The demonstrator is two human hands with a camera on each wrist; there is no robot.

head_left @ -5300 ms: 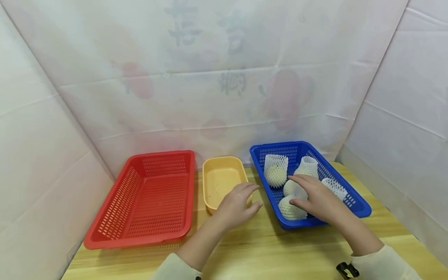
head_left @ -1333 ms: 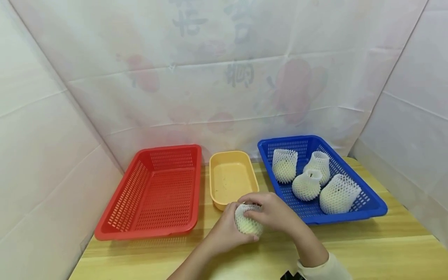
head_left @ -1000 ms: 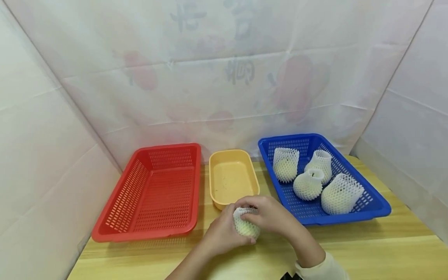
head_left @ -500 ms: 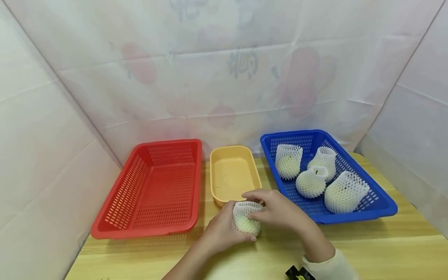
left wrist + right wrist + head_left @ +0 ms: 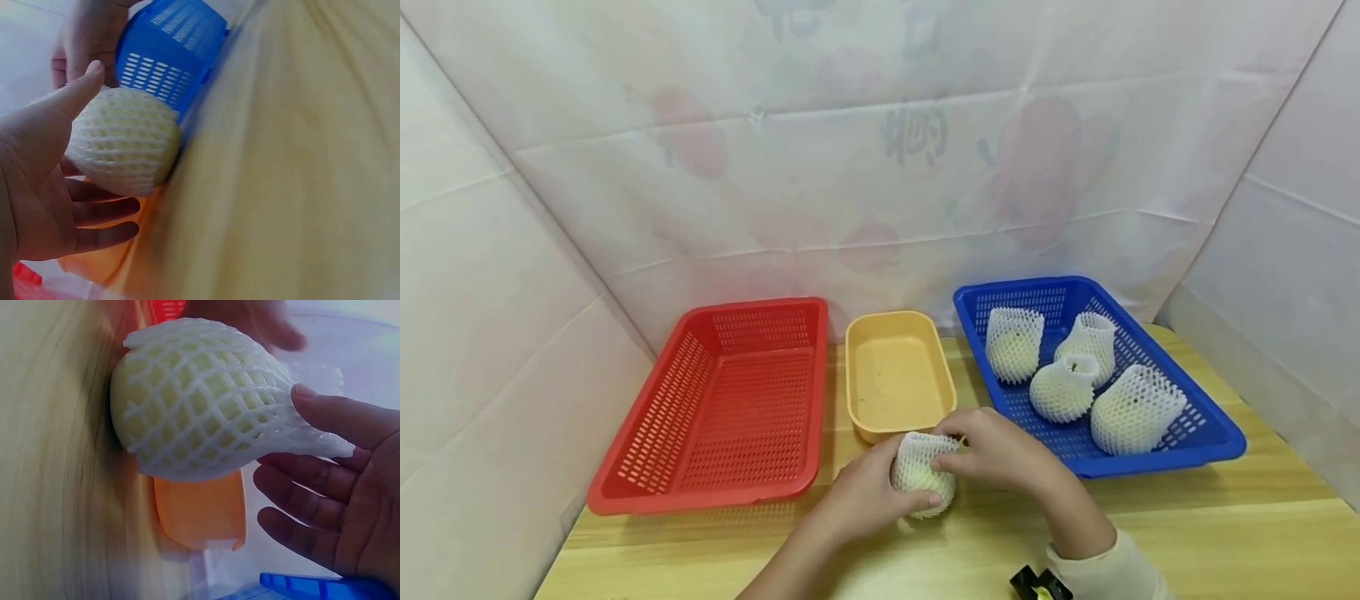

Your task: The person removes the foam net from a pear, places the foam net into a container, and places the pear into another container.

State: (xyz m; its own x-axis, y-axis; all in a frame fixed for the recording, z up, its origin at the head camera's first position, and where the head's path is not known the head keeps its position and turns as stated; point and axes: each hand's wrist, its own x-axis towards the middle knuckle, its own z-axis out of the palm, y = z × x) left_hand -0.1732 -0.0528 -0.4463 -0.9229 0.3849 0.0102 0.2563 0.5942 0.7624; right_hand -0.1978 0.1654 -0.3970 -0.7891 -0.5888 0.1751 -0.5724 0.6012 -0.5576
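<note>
A pale yellow fruit in a white foam net sleeve (image 5: 925,479) is between both hands, low over the table in front of the yellow tub. My left hand (image 5: 867,493) holds it from the left, thumb in front and fingers behind. My right hand (image 5: 992,450) pinches the sleeve's loose upper end between thumb and fingers. In the right wrist view the foam net (image 5: 200,400) covers most of the fruit, whose bare end (image 5: 119,403) shows near the table. The left wrist view shows the netted fruit (image 5: 125,140) against my left palm.
A blue basket (image 5: 1150,462) at right holds several netted fruits, among them a netted fruit (image 5: 1131,417) near its front. A yellow tub (image 5: 898,375) stands in the middle, a red basket (image 5: 745,417) at left. White cloth walls (image 5: 865,192) enclose the wooden table (image 5: 1247,500).
Earlier my hands were apart, the right over the blue basket. Now both are on one netted fruit in front of the tub. Over the last second the sleeve's upper end has risen.
</note>
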